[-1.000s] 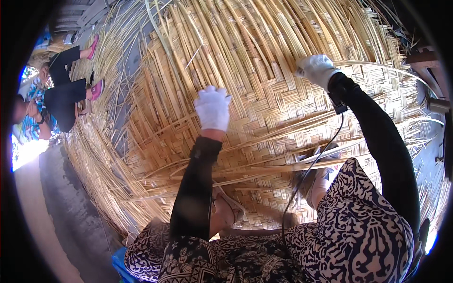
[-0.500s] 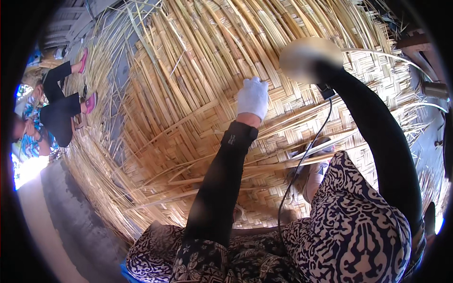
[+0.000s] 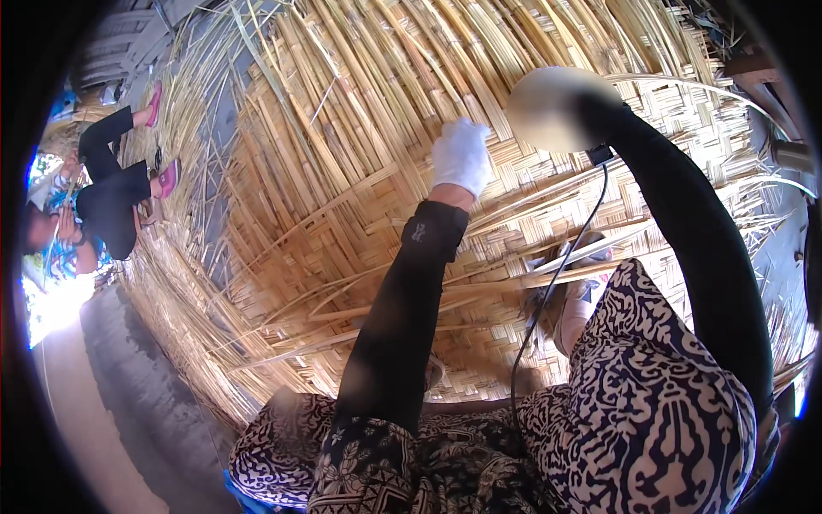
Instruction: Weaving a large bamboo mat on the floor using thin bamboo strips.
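Observation:
A large woven mat of split bamboo strips point(image 3: 368, 257) spreads in front of me. My left hand point(image 3: 462, 156), in a white glove, rests at the border between the tight weave and the long loose strips point(image 3: 385, 77) beyond it. Its fingers are curled down against the strips, and whatever they hold is hidden under the glove. To the right and a little farther off, my right hand point(image 3: 563, 110) lies inside a blurred patch, so its fingers do not show. A small black box point(image 3: 599, 155) with a thin cord sits by my right wrist.
At the left sits another person point(image 3: 111, 201) in dark trousers and pink shoes, near the mat's frayed edge. A low concrete ledge point(image 3: 158, 385) runs along the lower left. Loose strips point(image 3: 488, 291) lie across the weave near my foot point(image 3: 578, 313). Wooden parts stand at the right.
My left hand has moved slightly farther away and its fingers have shifted over the strips. The right forearm has moved slightly; the right hand stays blurred.

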Demonstrator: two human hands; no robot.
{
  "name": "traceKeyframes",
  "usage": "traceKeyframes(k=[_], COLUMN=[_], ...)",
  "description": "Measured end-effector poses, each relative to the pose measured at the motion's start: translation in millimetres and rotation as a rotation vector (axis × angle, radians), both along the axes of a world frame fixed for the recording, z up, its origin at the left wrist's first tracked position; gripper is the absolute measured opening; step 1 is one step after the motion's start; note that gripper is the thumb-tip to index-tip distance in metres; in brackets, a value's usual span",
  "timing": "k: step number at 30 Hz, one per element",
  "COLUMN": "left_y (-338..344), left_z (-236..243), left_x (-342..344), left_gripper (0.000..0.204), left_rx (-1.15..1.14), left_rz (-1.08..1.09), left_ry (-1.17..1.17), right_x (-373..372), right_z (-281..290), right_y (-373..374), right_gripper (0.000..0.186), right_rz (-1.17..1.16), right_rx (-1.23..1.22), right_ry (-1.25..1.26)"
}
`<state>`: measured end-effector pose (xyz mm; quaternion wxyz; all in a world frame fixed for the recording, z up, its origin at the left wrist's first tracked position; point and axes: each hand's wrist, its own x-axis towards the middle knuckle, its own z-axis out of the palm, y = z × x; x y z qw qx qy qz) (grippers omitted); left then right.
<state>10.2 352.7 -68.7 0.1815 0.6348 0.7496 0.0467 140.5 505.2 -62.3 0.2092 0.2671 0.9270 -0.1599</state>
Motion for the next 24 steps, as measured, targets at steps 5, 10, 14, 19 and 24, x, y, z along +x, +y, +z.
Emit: traceKeyframes(k=[5,10,14,19,24], left_y=[4.5,9.2,-19.9,-87.2,-103.9], left_z=[-11.6,-2.4,2.4,-4.0,-9.3], left_x=[-21.1,-25.8,-1.3,-40.9,-118.1], left_gripper=[0.028,0.021,0.03,0.03,0.022], left_rx=[0.002,-0.085,-0.017,0.302,0.13], left_rz=[0.132,0.039,0.085,0.15,0.292], left_ry=[0.08,0.105,0.212,0.098,0.333], right_x=[-24.9,-27.0,-24.0,1.5,22.6], right_z=[3.5,-2.3,9.5,-0.7,18.5], right_y=[-8.4,-8.7,-20.6,-58.1,-162.2], right_gripper=[0.035,0.031,0.034,0.029,0.022], right_rz=[-0.071,-0.091,-0.011,0.094,0.406], right_rx=[-0.015,0.01,0.033,0.591,-0.087], right_ry=[-0.12,-0.033,-0.101,0.426,-0.006])
